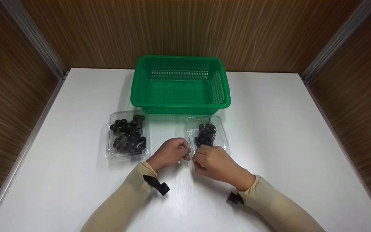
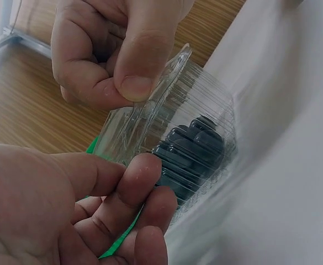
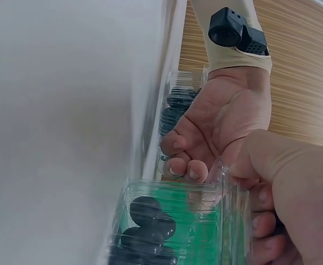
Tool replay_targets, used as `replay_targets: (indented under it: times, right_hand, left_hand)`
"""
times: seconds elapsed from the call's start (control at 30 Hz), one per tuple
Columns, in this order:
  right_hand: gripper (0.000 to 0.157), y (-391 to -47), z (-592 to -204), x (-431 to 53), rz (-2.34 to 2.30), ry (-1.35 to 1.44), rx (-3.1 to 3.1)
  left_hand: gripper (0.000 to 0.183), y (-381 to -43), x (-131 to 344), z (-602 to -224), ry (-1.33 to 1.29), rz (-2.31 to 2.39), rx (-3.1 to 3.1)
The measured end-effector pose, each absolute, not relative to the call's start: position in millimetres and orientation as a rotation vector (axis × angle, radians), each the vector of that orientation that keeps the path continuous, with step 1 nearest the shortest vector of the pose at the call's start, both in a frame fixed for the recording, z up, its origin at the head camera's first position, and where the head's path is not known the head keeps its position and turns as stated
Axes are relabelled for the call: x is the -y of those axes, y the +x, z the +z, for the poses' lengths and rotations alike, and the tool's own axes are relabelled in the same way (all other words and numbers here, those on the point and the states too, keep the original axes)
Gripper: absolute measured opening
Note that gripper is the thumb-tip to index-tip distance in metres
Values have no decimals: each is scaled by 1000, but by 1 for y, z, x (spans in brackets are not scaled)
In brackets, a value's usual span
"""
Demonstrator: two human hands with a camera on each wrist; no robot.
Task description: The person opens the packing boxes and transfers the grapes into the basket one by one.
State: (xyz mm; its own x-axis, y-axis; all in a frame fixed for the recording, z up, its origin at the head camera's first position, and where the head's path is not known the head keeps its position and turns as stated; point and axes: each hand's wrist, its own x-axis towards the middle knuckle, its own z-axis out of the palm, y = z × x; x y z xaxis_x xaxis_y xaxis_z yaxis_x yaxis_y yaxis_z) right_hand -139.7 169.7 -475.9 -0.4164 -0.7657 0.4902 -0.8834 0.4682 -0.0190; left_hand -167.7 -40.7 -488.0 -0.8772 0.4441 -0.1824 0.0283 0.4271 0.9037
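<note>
"What do you get on the head feed?"

"From here I see the right hand (image 1: 216,162) pinching the near edge of a clear box (image 1: 222,133) on the white table (image 1: 275,129). Dark grapes (image 1: 205,133) lie inside it. The left hand (image 1: 172,150) is curled just beside that box's near left corner. Left of both hands, a second box (image 1: 121,115) holds dark round fruit (image 1: 129,137); a green basket (image 1: 180,105) stands behind the two."

"And my left wrist camera?"

"Right thumb pressing the plastic rim, fingers folded beneath. The left fingertips come together in front of the wall, but I can't tell whether they grip it. The grapes show through the ridged side."

"Right wrist?"

"I have the right thumb and fingers at the rim, the left hand facing them, palm visible. The grapes sit low in the box, and the second box shows behind the left hand."
</note>
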Motion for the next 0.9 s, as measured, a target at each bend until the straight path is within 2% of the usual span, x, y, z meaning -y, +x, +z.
replay_targets:
  times: [0.33, 0.57, 0.9]
  right_hand:
    - [17, -144, -477, -172, 355, 1411, 2286]
    - [14, -146, -474, -173, 369, 1444, 2301]
    - [16, -145, -476, -172, 366, 1414, 2293]
  left_hand:
    - [22, -165, 43, -482, 428, 1408, -2189]
    - [13, -164, 46, -481, 382, 1448, -1980]
    - [13, -164, 46, -489, 380, 1438, -1823]
